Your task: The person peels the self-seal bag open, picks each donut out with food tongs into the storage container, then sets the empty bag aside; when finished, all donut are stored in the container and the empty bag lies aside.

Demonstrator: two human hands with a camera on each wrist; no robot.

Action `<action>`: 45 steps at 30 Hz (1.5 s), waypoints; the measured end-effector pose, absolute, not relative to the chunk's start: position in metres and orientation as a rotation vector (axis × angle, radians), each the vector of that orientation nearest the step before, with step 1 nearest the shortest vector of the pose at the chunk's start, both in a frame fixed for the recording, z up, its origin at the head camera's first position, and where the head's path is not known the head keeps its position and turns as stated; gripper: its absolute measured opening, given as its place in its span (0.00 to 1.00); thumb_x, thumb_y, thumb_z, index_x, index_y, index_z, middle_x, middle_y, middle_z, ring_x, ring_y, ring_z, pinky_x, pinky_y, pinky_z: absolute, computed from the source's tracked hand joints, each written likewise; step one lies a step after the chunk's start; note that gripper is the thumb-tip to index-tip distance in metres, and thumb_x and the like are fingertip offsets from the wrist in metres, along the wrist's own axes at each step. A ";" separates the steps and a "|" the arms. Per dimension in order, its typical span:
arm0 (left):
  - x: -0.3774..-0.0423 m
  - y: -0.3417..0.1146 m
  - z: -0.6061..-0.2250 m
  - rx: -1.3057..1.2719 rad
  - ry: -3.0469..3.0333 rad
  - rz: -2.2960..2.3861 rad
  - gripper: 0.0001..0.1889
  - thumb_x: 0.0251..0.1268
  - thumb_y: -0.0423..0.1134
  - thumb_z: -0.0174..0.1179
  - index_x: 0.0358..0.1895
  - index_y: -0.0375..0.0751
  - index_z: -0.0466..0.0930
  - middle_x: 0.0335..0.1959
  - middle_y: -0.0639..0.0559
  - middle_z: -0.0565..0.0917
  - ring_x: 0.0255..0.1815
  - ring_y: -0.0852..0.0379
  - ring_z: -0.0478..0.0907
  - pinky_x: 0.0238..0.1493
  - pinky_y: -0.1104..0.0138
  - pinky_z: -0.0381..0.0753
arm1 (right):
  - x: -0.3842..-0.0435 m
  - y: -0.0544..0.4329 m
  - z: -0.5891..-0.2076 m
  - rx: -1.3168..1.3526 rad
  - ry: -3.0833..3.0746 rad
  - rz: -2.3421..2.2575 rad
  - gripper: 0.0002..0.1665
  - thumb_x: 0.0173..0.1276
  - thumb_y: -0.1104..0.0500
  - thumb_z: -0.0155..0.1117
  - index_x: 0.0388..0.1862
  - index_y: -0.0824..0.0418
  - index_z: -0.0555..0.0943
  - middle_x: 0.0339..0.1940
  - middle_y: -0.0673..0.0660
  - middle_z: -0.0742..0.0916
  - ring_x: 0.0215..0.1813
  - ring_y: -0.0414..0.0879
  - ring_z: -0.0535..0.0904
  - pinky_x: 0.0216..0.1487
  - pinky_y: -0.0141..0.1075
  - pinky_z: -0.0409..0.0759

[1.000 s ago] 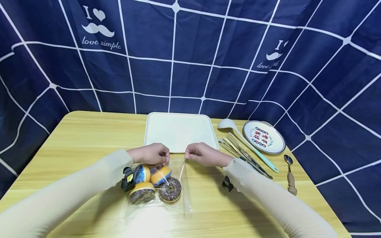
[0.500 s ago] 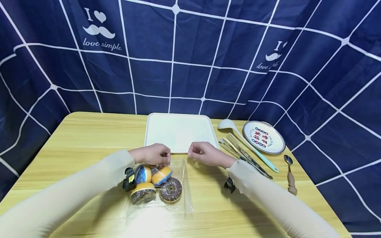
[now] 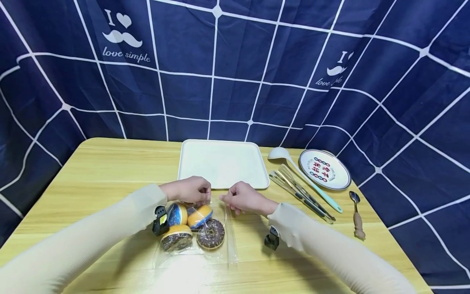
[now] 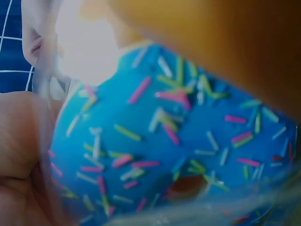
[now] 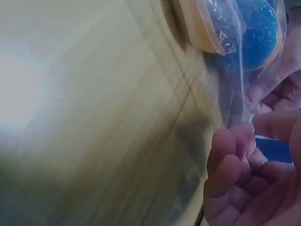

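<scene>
A clear plastic bag (image 3: pixel 229 245) lies on the table with several toy donuts in it. Two have blue icing, like the upper-left blue donut (image 3: pixel 177 214); the others have dark brown icing, like the brown donut (image 3: pixel 211 234). My left hand (image 3: pixel 189 190) pinches the bag's far edge above the donuts. To its right, my right hand (image 3: pixel 245 198) pinches the same rim between thumb and index finger, its other fingers curled. In the left wrist view a sprinkled blue donut (image 4: pixel 141 141) fills most of the picture through the plastic.
Behind the hands lies a white tray (image 3: pixel 222 163). On the right are a ladle (image 3: pixel 308 179) with a mint handle, metal tongs (image 3: pixel 297 190), a white plate (image 3: pixel 324 169) with red lettering, and a small spoon (image 3: pixel 357 216). A blue curtain (image 3: pixel 235 61) surrounds the table.
My right hand first held the bag's right corner up, then came off it to the right. Now it is back leftward at the rim, closer to my left hand, which hardly moved.
</scene>
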State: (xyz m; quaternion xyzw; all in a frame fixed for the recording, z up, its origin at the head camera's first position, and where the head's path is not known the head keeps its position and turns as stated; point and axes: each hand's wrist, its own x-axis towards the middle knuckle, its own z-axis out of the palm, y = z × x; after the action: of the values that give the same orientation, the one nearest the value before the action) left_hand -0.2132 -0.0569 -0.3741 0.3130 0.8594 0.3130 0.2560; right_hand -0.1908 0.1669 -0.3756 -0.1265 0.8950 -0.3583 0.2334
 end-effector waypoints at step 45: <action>-0.217 -0.060 -0.372 0.856 2.395 0.821 0.10 0.79 0.28 0.55 0.35 0.36 0.81 0.29 0.48 0.87 0.26 0.62 0.77 0.29 0.73 0.73 | -0.163 0.183 -0.371 -0.298 2.282 -1.116 0.24 0.78 0.47 0.63 0.25 0.61 0.80 0.19 0.49 0.82 0.17 0.38 0.76 0.20 0.29 0.69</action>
State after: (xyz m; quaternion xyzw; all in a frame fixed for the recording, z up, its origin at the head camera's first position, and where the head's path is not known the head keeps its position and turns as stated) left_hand -0.2174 -0.0597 -0.3716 0.3116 0.8716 0.2988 0.2323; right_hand -0.1630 0.1832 -0.3712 -0.1117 0.8544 -0.4178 0.2880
